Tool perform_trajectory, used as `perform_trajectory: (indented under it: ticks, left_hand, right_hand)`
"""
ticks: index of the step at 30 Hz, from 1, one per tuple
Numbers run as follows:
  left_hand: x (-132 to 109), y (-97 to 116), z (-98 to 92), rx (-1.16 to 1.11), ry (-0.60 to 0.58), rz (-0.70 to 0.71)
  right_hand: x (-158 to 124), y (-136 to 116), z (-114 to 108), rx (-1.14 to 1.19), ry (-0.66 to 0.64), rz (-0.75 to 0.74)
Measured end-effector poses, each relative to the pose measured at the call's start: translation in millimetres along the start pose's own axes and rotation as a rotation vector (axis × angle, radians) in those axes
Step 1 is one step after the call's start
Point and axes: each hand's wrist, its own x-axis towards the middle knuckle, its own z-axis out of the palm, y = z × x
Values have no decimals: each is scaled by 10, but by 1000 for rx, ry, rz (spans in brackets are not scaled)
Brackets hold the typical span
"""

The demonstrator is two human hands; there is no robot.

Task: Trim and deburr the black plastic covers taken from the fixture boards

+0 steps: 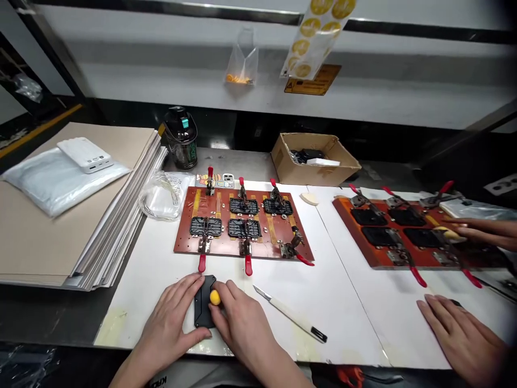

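Note:
A small black plastic panel [204, 304] lies near the front edge of the white-covered table. My left hand [172, 318] steadies it, with fingertips at its upper left edge and the thumb by its lower end. Over its right side, my right hand [242, 315] pinches a small rounded yellow piece [215, 297] between thumb and fingers; its exact kind is unclear. Just beyond is a reddish-brown fixture board [218, 249] bearing several black plastic frames [244, 228] under red-handled toggle clamps [247, 264]. A white-handled craft knife [288, 312] rests right of my right hand.
At right, a co-worker's hands [464, 334] are around a second fixture board [347, 226]. Stacked cardboard sheets [36, 237] stand left, with a white power bank [84, 153] on a plastic packet. Behind are a black bottle [181, 140], a cardboard box [311, 175] and a sponge wedge [309, 198].

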Motion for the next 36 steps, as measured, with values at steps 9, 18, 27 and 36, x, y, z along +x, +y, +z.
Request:
perform_trajectory:
  ticks: [9,18,27,36]
  left_hand:
    - [24,20,6,20,-16,-20]
    - [34,20,-16,33,8,-11]
    - [41,46,-68,18,-4,7]
    - [38,56,-58,-10,5,-2]
  right_hand:
    - [-22,51,-29,-9,-101,-80]
    - [-43,61,37,43,-122,-150]
    - [-217,253,-262,301,-85,-20]
    - [-137,31,-38,133,-104,-130]
